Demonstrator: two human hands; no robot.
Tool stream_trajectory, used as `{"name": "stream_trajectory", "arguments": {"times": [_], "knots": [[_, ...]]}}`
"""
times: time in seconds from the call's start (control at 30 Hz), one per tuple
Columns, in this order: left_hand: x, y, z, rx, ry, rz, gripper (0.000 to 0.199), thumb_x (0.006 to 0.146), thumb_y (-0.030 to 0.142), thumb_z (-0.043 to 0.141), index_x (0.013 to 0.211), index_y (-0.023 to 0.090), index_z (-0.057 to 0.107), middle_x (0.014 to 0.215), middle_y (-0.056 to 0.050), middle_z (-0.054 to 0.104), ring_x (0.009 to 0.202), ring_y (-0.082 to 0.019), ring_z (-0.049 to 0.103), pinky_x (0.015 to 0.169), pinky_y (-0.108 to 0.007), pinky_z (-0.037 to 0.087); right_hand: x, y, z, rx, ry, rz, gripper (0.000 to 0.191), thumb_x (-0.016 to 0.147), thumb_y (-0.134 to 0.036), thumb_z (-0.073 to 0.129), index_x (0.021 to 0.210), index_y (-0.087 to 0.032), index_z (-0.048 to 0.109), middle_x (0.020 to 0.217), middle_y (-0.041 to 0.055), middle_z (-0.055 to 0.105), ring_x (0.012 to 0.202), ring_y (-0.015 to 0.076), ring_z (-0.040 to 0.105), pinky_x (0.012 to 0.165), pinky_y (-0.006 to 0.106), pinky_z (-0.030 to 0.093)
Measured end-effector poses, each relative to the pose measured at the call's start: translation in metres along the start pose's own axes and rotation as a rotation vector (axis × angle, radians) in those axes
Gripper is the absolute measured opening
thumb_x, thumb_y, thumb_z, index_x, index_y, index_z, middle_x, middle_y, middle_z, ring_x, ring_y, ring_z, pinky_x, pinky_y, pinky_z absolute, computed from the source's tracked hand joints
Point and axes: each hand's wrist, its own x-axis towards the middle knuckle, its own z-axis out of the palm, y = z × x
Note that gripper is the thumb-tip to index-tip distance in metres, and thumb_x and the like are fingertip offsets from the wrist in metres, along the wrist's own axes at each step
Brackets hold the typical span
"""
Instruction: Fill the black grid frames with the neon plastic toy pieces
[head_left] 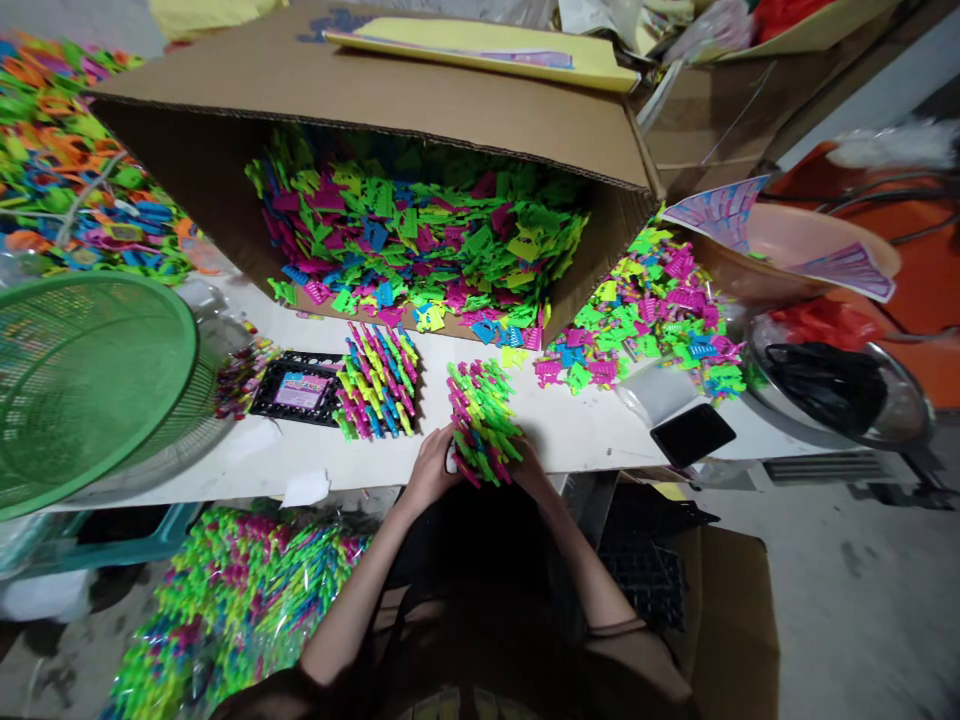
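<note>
1. Green plastic mesh forms the basket at the left end of the white table.
2. Right of it lies a black rack with a label; the coloured cluster appears to meet its right end.
3. The person's left hand is curled around the near left edge of the held bundle.
4. The held bundle, mostly green and pink, is at the table's near edge. It looks light and stiff, likely hard, smooth plastic; single pieces might slip or snag on neighbours. Its low side edges seem the best hold, clear of the projecting tips.
5. The right hand is against the bundle's right side; its fingers are hidden, so how closed it is cannot be told.
6. Farther right, loose pieces lie beyond a dark phone.
</note>
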Motion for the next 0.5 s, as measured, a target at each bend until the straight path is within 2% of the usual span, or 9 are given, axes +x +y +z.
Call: {"name": "stream_trajectory", "arguments": {"times": [0.23, 0.3, 0.4, 0.5], "knots": [[0.000, 0.000, 0.000, -0.003, -0.006, -0.005, 0.075, 0.064, 0.021, 0.075, 0.133, 0.023, 0.045, 0.136, -0.012, 0.056, 0.126, -0.033, 0.051, 0.107, -0.052, 0.037, 0.001, 0.005, 0.003, -0.008, 0.014, 0.016, 0.012, 0.076, -0.036, 0.062, 0.074, -0.027, 0.070, 0.079, 0.0044, 0.069, 0.089, 0.0257, 0.061, 0.083, 0.039, 0.051], [0.000, 0.000, 0.000, -0.004, -0.008, -0.006, 0.075, 0.064, 0.021, 0.075, 0.133, 0.023, 0.045, 0.136, -0.012, 0.056, 0.127, -0.033, 0.051, 0.107, -0.053, 0.037, 0.000, 0.006, 0.004, 0.007, 0.034, 0.017, 0.012, 0.075, -0.036, 0.062, 0.078, -0.026, 0.070, 0.083, 0.0047, 0.070, 0.089, 0.0262, 0.062, 0.083, 0.040, 0.051], [0.000, 0.000, -0.001, -0.002, -0.007, -0.004, 0.076, 0.063, 0.021, 0.076, 0.133, 0.021, 0.045, 0.136, -0.013, 0.056, 0.127, -0.034, 0.050, 0.107, -0.052, 0.037, -0.010, 0.006, 0.003, 0.063, 0.126, 0.071, 0.024, 0.076, -0.035, 0.063, 0.097, -0.025, 0.068, 0.094, 0.0061, 0.069, 0.090, 0.0253, 0.063, 0.083, 0.041, 0.052], [0.000, 0.000, 0.000, 0.003, -0.005, -0.003, 0.077, 0.063, 0.023, 0.077, 0.133, 0.021, 0.045, 0.136, -0.013, 0.056, 0.126, -0.034, 0.051, 0.106, -0.051, 0.038, -0.027, 0.004, 0.005, 0.050, 0.244, 0.090, 0.025, 0.079, -0.034, 0.064, 0.101, -0.024, 0.067, 0.105, 0.0081, 0.066, 0.098, 0.0254, 0.062, 0.088, 0.042, 0.052]]}}
